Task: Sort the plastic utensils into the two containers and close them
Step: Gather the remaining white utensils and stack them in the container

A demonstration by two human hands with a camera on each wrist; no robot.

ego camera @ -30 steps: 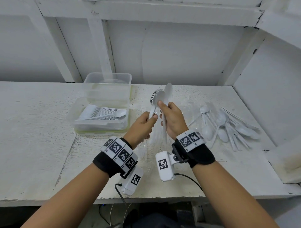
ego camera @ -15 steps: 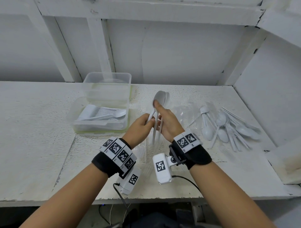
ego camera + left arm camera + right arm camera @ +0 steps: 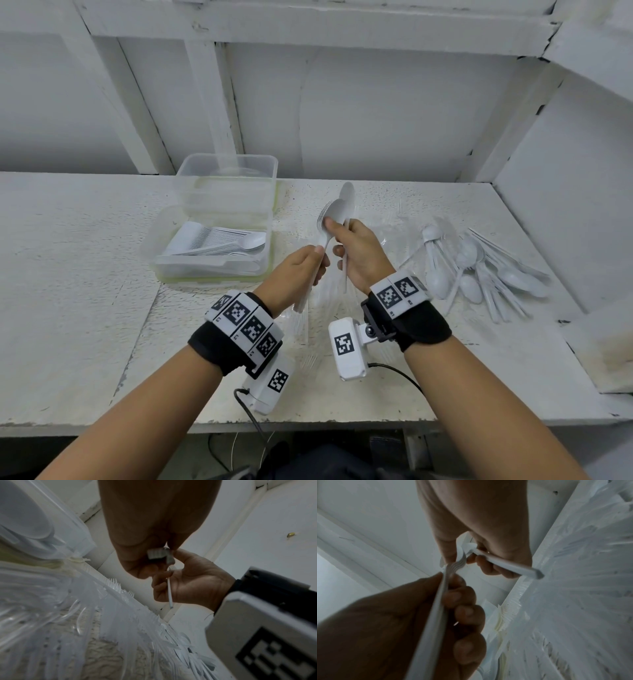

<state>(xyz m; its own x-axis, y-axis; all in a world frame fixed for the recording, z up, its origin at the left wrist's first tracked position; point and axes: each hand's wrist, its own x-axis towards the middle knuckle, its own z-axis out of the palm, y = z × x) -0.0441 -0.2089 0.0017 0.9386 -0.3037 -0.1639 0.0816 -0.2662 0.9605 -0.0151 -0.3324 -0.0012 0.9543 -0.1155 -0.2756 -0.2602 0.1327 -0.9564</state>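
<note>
My left hand (image 3: 318, 262) grips the handles of a nested stack of white plastic spoons (image 3: 334, 216), held upright above the table's middle. My right hand (image 3: 337, 240) holds a single white spoon (image 3: 347, 195) just behind the stack, with its thumb pressing on the stack's top bowl. In the left wrist view the stack's handle ends (image 3: 159, 555) stick out under my left hand. The right wrist view shows the single spoon's handle (image 3: 505, 564) across my right fingers. An open clear container (image 3: 164, 267) at the left holds spoons. A second clear container (image 3: 226, 164) stands behind it.
A loose pile of white spoons (image 3: 479, 270) lies to the right on the white table (image 3: 68, 291). A clear bag of plastic forks (image 3: 120, 588) lies under my hands. A white wall panel (image 3: 565, 205) closes the right side, and shelf posts stand at the back.
The single spoon, which lay against the stack half a second ago, now stands slightly higher behind it. Both hands have stayed together over the table's middle.
</note>
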